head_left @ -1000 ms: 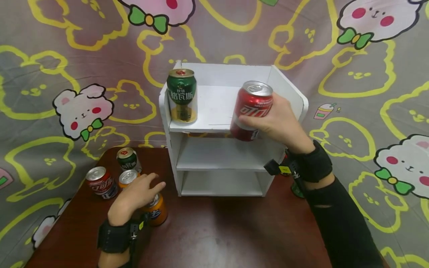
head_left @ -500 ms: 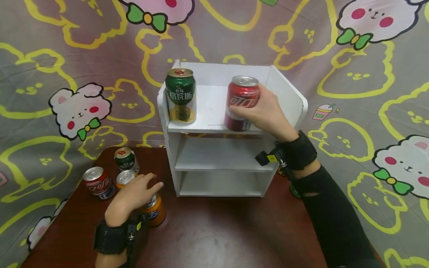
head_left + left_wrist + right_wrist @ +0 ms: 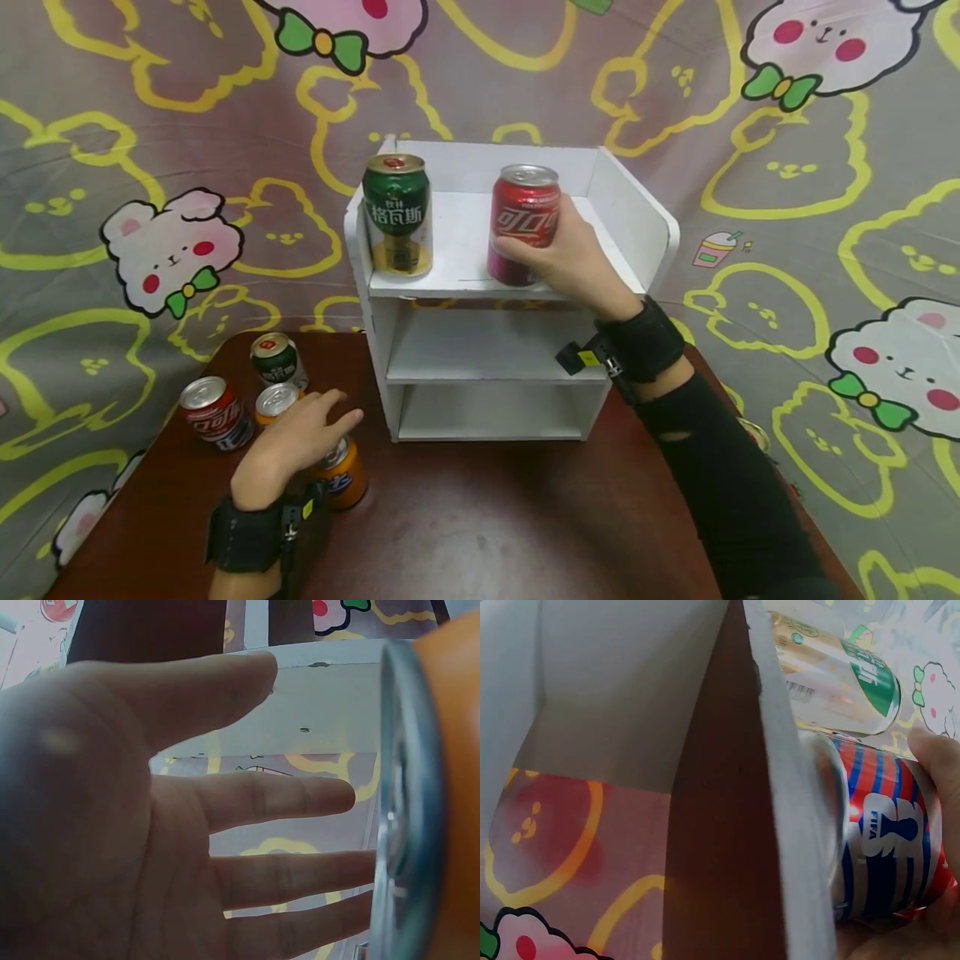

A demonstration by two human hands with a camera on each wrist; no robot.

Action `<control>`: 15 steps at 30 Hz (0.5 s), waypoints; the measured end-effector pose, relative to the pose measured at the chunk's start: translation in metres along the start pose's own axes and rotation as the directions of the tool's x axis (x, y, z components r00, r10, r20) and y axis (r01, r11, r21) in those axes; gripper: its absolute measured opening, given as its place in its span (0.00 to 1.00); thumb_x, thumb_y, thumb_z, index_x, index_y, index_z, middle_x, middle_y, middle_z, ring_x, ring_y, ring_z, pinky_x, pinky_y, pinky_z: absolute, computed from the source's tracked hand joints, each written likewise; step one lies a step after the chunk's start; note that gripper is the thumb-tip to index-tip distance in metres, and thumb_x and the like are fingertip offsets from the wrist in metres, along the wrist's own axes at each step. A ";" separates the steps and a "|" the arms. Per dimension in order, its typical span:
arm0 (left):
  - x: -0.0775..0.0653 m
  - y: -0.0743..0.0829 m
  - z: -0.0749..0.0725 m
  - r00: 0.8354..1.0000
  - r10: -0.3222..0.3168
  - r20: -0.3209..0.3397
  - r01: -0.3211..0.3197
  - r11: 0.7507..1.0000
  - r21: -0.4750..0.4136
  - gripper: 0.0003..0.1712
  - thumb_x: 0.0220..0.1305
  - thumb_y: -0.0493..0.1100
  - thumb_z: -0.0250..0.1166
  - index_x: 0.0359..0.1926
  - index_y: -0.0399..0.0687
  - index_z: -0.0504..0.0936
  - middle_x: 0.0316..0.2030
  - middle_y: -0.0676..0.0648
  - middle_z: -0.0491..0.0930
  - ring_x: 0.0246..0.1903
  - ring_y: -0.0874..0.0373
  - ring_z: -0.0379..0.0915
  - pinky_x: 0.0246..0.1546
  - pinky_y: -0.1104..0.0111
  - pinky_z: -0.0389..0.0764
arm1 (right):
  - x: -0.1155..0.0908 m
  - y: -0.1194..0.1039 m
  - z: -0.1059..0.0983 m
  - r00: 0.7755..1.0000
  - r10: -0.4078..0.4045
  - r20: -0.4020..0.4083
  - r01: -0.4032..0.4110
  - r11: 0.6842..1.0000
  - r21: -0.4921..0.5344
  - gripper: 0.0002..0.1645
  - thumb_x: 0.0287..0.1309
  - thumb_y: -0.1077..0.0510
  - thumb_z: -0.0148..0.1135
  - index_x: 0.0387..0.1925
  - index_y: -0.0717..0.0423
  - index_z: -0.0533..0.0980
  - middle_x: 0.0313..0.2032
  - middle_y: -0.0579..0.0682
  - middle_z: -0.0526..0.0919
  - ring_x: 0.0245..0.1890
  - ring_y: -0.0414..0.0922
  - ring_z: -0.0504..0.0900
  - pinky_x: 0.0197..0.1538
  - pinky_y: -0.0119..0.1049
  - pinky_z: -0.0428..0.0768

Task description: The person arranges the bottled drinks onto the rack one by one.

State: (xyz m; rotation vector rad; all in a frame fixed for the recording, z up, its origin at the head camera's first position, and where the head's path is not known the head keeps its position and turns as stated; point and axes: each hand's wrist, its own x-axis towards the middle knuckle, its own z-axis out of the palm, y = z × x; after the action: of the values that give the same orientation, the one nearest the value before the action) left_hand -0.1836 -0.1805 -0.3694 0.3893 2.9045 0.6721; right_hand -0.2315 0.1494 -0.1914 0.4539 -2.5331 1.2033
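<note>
My right hand (image 3: 566, 262) grips a red cola can (image 3: 517, 208) by its side, upright at the front edge of the white shelf's (image 3: 465, 287) top level. In the right wrist view the can's striped back (image 3: 881, 825) shows, its base right at the board's edge. A green and gold can (image 3: 397, 217) stands to its left on the same level. My left hand (image 3: 296, 446) hovers over orange soda cans on the table, thumb and fingers spread apart. An orange can (image 3: 457, 780) looms close beside its fingertips in the left wrist view; the palm holds nothing.
At the table's left stand a red cola can (image 3: 216, 414), a smaller-looking green can (image 3: 277, 360), and two orange cans, the front one (image 3: 343, 479) nearest the shelf. The shelf's two lower levels (image 3: 487, 346) hold nothing visible. A patterned cloth (image 3: 285, 217) hangs behind.
My right hand has carried the red cola can left and back, from in front of the shelf to its top level's front edge. The left hand has stayed nearly still.
</note>
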 end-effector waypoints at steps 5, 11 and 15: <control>0.001 0.001 -0.001 1.000 0.010 0.001 -0.010 1.000 -0.004 0.42 0.59 0.66 0.46 0.59 0.35 0.62 0.54 0.28 0.61 0.53 0.34 0.58 0.44 0.45 0.64 | -0.002 0.004 -0.001 0.999 -0.020 0.029 0.021 0.999 -0.041 0.50 0.34 0.41 0.70 0.57 0.50 0.55 0.48 0.45 0.70 0.47 0.38 0.69 0.52 0.38 0.65; 0.002 0.002 -0.001 1.000 0.010 0.012 -0.010 1.000 0.006 0.44 0.58 0.67 0.45 0.59 0.34 0.61 0.54 0.27 0.61 0.53 0.34 0.57 0.45 0.44 0.63 | -0.004 0.008 -0.001 0.994 -0.042 0.099 0.048 0.997 -0.061 0.53 0.33 0.43 0.72 0.58 0.49 0.52 0.52 0.45 0.67 0.51 0.39 0.66 0.54 0.39 0.63; 0.001 0.002 0.000 1.000 0.008 0.018 -0.008 1.000 0.010 0.46 0.57 0.69 0.43 0.59 0.34 0.61 0.54 0.27 0.61 0.53 0.33 0.56 0.46 0.44 0.62 | -0.005 0.011 0.002 0.994 -0.022 0.110 0.029 0.997 -0.069 0.54 0.33 0.42 0.71 0.59 0.50 0.51 0.52 0.45 0.67 0.52 0.39 0.67 0.54 0.40 0.64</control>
State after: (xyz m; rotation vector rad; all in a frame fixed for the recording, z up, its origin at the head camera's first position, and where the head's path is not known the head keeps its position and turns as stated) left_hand -0.1840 -0.1784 -0.3689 0.4065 2.8924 0.6515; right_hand -0.2315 0.1553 -0.2015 0.5479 -2.6436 1.1048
